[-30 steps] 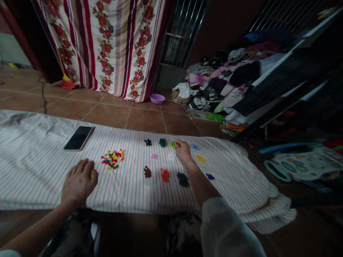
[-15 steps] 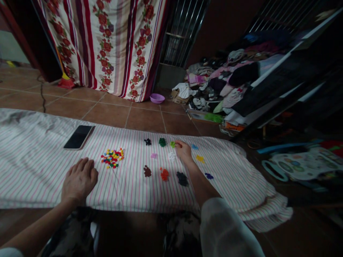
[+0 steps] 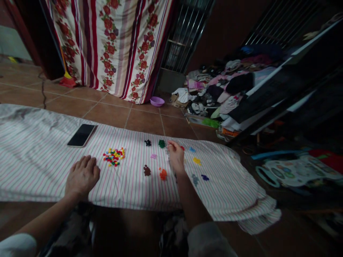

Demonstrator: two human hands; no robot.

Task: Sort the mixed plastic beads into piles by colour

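Observation:
My left hand [image 3: 82, 175] lies flat on the striped cloth [image 3: 128, 192], beside a mixed heap of coloured pieces [image 3: 114, 157]. My right hand [image 3: 176, 155] is pinched just right of the dark green pile [image 3: 162, 144]; what its fingertips hold, if anything, is too small to tell. It hides the light green, white and dark grey piles. Around it lie black [image 3: 148, 142], pink [image 3: 153, 156], brown [image 3: 147, 170], orange [image 3: 163, 174], red [image 3: 182, 148], light blue [image 3: 192, 149], yellow [image 3: 197, 161], grey [image 3: 195, 179] and dark blue [image 3: 205, 177] pieces.
A phone [image 3: 81, 135] rests on the cloth at the left. Beyond, on the tiled floor, are a purple basin [image 3: 157, 101], a red broom [image 3: 68, 81] and heaped clothes [image 3: 214, 85]. A floral curtain [image 3: 120, 46] hangs behind.
My right hand has shifted slightly left, covering the light green, white and dark grey piles and uncovering the red and grey ones. The view has shifted a little. My left hand stays flat.

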